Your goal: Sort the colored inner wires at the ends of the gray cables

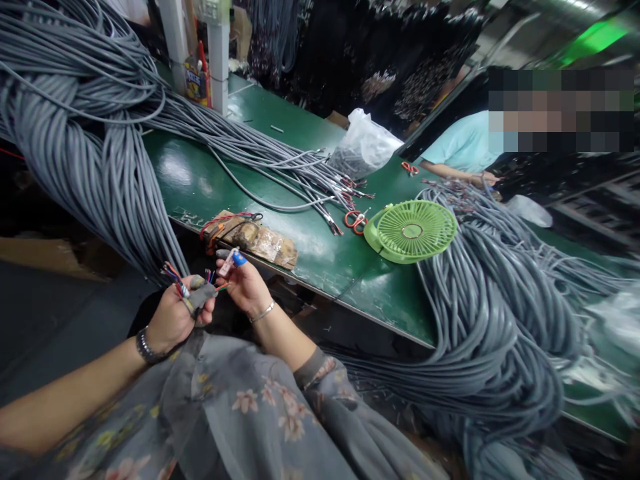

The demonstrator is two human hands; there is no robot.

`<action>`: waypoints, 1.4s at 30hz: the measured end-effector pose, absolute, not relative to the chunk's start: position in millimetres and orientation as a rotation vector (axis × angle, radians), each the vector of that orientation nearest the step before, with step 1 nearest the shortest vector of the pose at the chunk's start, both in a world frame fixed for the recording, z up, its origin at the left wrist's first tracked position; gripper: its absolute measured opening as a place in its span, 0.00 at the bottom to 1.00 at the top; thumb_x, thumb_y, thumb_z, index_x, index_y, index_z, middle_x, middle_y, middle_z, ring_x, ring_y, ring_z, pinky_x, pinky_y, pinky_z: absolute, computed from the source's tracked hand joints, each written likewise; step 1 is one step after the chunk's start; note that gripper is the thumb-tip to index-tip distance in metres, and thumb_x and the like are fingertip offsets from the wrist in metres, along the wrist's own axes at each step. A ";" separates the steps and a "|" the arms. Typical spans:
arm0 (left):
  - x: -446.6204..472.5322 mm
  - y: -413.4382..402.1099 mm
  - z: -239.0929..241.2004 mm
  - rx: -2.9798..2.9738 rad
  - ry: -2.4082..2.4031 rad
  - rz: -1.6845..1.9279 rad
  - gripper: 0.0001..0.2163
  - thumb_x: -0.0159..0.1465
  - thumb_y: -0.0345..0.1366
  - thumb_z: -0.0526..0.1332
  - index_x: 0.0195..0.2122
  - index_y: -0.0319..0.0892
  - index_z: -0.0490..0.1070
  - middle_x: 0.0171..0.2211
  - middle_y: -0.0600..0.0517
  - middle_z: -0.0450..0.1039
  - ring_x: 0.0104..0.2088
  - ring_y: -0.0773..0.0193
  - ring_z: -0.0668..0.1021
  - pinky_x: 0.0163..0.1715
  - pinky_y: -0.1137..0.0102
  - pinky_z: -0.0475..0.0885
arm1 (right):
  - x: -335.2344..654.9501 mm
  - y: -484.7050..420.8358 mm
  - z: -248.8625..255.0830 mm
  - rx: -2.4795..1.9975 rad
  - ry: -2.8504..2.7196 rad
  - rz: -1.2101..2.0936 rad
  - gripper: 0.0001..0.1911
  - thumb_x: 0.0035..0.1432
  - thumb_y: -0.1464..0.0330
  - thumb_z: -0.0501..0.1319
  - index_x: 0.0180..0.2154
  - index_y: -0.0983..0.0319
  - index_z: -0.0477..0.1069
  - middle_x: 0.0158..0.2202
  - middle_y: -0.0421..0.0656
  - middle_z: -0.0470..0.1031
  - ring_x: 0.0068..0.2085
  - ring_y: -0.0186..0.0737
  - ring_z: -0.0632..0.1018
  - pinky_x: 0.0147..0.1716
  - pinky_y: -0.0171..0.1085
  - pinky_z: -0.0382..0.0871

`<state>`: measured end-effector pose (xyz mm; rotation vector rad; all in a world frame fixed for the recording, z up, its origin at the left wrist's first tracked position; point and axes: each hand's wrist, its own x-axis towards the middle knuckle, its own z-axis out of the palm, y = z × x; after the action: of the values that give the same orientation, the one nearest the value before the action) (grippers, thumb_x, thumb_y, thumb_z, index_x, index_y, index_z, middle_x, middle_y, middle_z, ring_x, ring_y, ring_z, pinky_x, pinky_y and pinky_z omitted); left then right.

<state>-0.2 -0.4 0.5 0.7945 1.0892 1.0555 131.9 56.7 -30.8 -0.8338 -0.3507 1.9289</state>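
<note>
My left hand (175,317) is closed around the stripped ends of grey cables (173,275), whose coloured inner wires stick out above my fingers; finger covers are on the thumb and forefinger. My right hand (246,285) is close beside it, fingers curled on a small tool (231,261) with a blue tip and a pink body, and pinching thin coloured wires (216,281) near the left thumb. The cables run up into a thick grey bundle (95,153) hanging over the edge of the green table (320,247).
A green hand fan (411,231) and red-handled scissors (354,219) lie on the table. A taped wooden block (253,239) sits at the near edge. A second cable heap (500,320) fills the right. A plastic bag (363,143) and another person's arm (457,172) are at the far side.
</note>
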 end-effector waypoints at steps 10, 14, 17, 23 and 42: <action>11.2 1.5 6.9 0.739 1.203 1.155 0.16 0.43 0.43 0.73 0.21 0.43 0.66 0.15 0.58 0.71 0.13 0.72 0.71 0.13 0.77 0.61 | 135.0 55.6 -38.6 -0.976 -0.557 1.625 0.15 0.57 0.58 0.70 0.27 0.60 0.73 0.21 0.36 0.73 0.24 0.31 0.71 0.26 0.31 0.67; 15.3 3.3 8.2 0.736 1.244 1.159 0.16 0.43 0.44 0.73 0.21 0.43 0.67 0.14 0.57 0.72 0.12 0.71 0.71 0.13 0.77 0.60 | 132.9 54.4 -45.0 -1.065 -0.688 1.407 0.21 0.58 0.53 0.67 0.23 0.60 0.70 0.21 0.36 0.71 0.24 0.32 0.69 0.28 0.32 0.65; 16.6 3.9 7.2 0.740 1.255 1.166 0.17 0.42 0.45 0.74 0.21 0.43 0.67 0.14 0.57 0.72 0.12 0.71 0.71 0.12 0.77 0.60 | 131.0 56.8 -44.9 -1.008 -0.620 1.628 0.23 0.61 0.48 0.64 0.27 0.60 0.73 0.22 0.39 0.73 0.25 0.34 0.71 0.27 0.34 0.67; 15.9 3.3 3.5 0.763 1.266 1.166 0.17 0.42 0.45 0.74 0.21 0.42 0.68 0.15 0.57 0.72 0.13 0.71 0.71 0.13 0.77 0.61 | 123.3 63.7 -38.6 -0.890 -0.392 1.780 0.22 0.59 0.48 0.67 0.29 0.60 0.74 0.24 0.39 0.74 0.25 0.35 0.73 0.29 0.36 0.74; -2.1 -0.9 -9.6 1.095 1.202 0.864 0.14 0.48 0.46 0.71 0.19 0.43 0.72 0.15 0.54 0.74 0.15 0.67 0.75 0.16 0.75 0.67 | 165.6 45.1 -37.0 -0.974 -1.209 1.851 0.25 0.38 0.51 0.78 0.26 0.63 0.73 0.24 0.35 0.73 0.27 0.31 0.70 0.33 0.34 0.67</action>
<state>-2.1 -0.9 -9.6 1.0953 1.2022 0.8638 165.6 45.1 -37.0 -0.9744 -1.2090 1.8511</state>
